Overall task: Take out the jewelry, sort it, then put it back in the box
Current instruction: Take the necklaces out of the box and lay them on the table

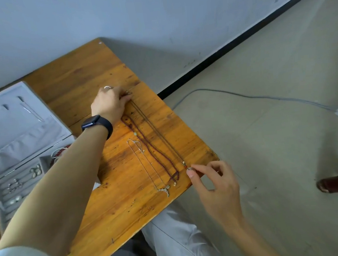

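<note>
My left hand (109, 104) and right hand (218, 185) pinch both ends of the cord (157, 133); I'd ease it taut beside the rope (152, 149).

Bare wood of the table (86, 74) was open at the far corner and the near edge. The open jewelry box (16, 128) blocked the left, and the left forearm (64, 181) crossed diagonally beside it. The right strip was taken by the silver chain (164, 190), maroon cord (152, 150) and thin cord necklace (160, 137), which was pinched at its ends by the left hand (108, 103) and right hand (217, 187).
</note>
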Action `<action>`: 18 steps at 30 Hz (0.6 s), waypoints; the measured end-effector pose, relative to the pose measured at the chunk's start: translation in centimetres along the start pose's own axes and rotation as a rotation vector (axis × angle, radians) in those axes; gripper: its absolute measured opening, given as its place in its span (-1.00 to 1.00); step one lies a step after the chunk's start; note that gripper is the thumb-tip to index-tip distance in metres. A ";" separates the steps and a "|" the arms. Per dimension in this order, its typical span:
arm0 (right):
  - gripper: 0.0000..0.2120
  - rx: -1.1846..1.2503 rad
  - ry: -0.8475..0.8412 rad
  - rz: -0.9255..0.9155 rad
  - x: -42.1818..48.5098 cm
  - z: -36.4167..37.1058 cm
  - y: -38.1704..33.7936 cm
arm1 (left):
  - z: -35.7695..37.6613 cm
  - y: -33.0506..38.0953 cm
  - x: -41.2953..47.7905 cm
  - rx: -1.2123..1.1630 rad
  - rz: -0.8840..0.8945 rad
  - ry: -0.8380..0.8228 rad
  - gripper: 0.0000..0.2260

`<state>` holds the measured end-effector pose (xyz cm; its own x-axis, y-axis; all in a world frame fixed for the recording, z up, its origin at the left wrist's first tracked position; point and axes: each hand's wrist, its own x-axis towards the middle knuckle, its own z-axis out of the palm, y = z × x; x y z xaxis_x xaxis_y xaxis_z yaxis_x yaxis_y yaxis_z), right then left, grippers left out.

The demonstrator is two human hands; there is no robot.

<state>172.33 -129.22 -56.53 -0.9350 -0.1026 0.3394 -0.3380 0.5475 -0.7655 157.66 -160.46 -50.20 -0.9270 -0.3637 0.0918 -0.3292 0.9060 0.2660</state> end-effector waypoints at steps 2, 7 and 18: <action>-0.81 0.011 0.015 -0.029 0.0 0.2 0.2 | 0.1 0.0 0.1 -0.073 -0.039 -0.005 -0.70; -0.79 0.027 0.009 -0.032 -0.3 0.3 0.5 | 0.3 -0.1 0.1 -0.105 -0.052 -0.025 -0.73; -0.77 0.058 -0.043 0.031 -0.6 0.0 0.5 | -1.1 0.0 -0.6 -0.214 -0.070 -0.147 -0.66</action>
<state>172.73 -128.92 -57.14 -0.9486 -0.1221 0.2921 -0.3129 0.5023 -0.8061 158.45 -160.49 -49.22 -0.9246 -0.3745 -0.0699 -0.3623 0.8075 0.4654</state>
